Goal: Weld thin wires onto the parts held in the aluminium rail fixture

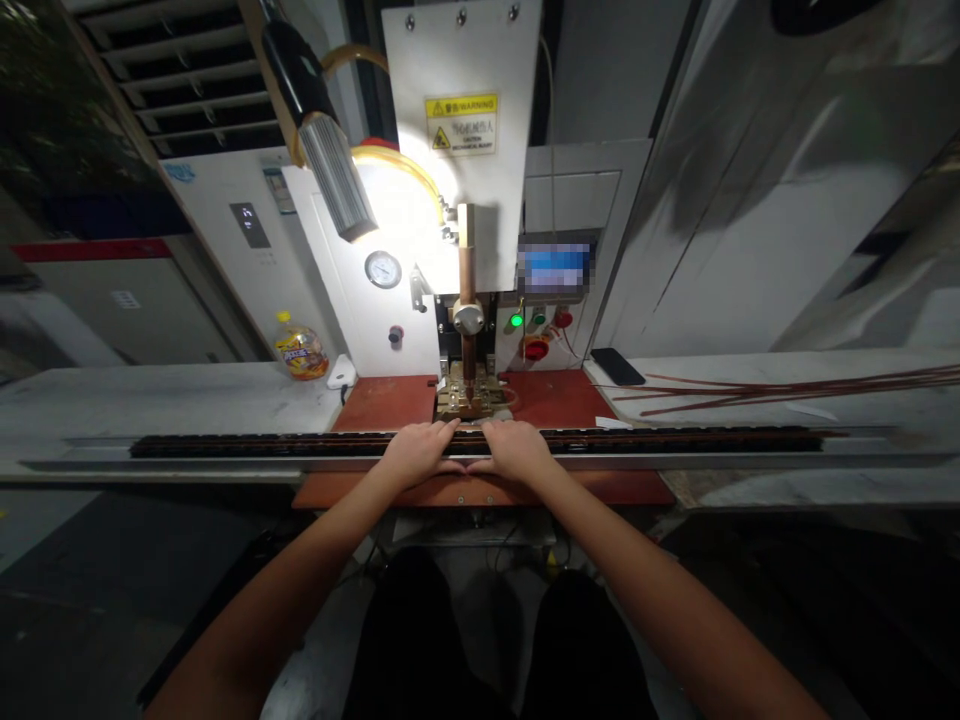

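A long metal rail lies crosswise in front of me, with a black segmented strip and thin copper-coloured rods along it. My left hand is closed over the rail just left of the middle, fingers on top and thumb along the near side. On the other side of the middle, my right hand grips the rail the same way, the thumbs almost touching. Right behind my fingertips, a copper electrode points down at a brass-coloured fixture. My hands partly hide the rail and strip there.
A white machine with warning label, pressure gauge and lit green button stands behind. A lamp shines from upper left. A yellow-capped bottle, black phone and thin copper-coloured rods lie on the side benches.
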Demonstrator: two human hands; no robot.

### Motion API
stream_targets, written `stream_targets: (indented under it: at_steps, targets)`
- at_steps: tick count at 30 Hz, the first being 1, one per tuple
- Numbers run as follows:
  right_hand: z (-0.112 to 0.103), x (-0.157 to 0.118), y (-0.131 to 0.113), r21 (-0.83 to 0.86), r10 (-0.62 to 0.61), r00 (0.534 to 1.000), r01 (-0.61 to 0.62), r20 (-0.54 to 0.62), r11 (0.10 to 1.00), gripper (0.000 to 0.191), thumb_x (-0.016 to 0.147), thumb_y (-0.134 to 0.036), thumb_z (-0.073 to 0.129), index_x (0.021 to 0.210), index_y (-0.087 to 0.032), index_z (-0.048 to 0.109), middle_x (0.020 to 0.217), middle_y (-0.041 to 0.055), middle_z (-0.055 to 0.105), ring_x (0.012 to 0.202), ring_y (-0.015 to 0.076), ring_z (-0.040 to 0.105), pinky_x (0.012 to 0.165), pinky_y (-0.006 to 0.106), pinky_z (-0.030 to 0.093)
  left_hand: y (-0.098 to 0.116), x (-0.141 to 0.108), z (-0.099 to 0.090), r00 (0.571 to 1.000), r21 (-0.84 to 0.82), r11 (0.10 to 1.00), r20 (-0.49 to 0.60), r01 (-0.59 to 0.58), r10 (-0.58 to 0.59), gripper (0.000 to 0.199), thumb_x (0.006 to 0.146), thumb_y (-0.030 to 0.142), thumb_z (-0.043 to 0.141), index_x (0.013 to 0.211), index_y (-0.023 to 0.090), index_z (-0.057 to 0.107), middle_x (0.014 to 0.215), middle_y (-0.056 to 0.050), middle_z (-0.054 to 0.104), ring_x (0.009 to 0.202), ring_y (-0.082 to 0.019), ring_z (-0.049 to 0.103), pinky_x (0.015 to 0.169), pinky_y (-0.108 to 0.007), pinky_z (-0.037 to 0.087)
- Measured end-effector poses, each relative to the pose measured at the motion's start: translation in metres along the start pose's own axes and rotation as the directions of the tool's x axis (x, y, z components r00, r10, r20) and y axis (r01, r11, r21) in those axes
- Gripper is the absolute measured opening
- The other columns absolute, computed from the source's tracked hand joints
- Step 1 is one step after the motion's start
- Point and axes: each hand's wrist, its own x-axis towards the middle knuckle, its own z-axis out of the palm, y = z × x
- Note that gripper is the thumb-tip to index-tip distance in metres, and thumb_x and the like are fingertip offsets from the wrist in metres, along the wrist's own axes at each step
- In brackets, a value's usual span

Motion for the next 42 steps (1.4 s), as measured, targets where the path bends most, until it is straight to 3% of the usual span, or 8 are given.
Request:
stream_targets:
  at_steps: [16,24,36,42]
  targets:
    - [-0.011,-0.006,0.010,0.022,-0.005,1.000,0.005,0.012,1.000,0.076,0.074,-0.074,0.068,0.124,-0.018,0.061,0.117,0.0155,0.068,0.110,0.0311,0.063,0.090,0.038,0.049,-0.014,-0.007,-0.005,1.000,-0.024,1.000,0.030,0.004,-0.003,0.079,0.081,0.076,0.054,0.137,0.020,0.054,0.118,-0.013,0.071,0.105,-0.028,0.069,0.083,-0.034,0.051]
    - [-0.003,-0.005,-0.001,-0.012,-0.020,0.997,0.019,-0.080,1.000,0.071,0.078,-0.075,0.062,0.118,-0.017,0.061,0.116,0.0164,0.066,0.111,0.0308,0.060,0.089,0.038,0.049,-0.030,-0.024,-0.005,1.000,-0.012,0.999,0.007,0.031,-0.031,0.075,0.083,0.073,0.054,0.132,0.017,0.057,0.117,-0.014,0.071,0.105,-0.028,0.068,0.087,-0.036,0.051]
    - [0.001,-0.004,-0.001,-0.001,-0.015,0.998,0.015,-0.058,1.000,0.071,0.080,-0.076,0.057,0.119,-0.017,0.061,0.114,0.0155,0.067,0.103,0.0296,0.064,0.088,0.038,0.050,-0.029,-0.024,-0.004,1.000,0.029,0.999,0.003,0.024,-0.025,0.083,0.086,0.073,0.049,0.145,0.014,0.046,0.117,-0.017,0.069,0.105,-0.029,0.066,0.087,-0.036,0.048]
    - [0.002,-0.003,-0.002,0.011,-0.002,0.998,0.003,-0.070,1.000,0.065,0.081,-0.073,0.061,0.116,-0.018,0.062,0.114,0.0144,0.068,0.105,0.0295,0.064,0.089,0.037,0.050,-0.005,-0.007,-0.014,1.000,-0.004,1.000,-0.012,-0.022,0.022,0.100,0.077,0.083,0.050,0.149,0.014,0.043,0.128,-0.019,0.064,0.114,-0.032,0.061,0.092,-0.039,0.046]
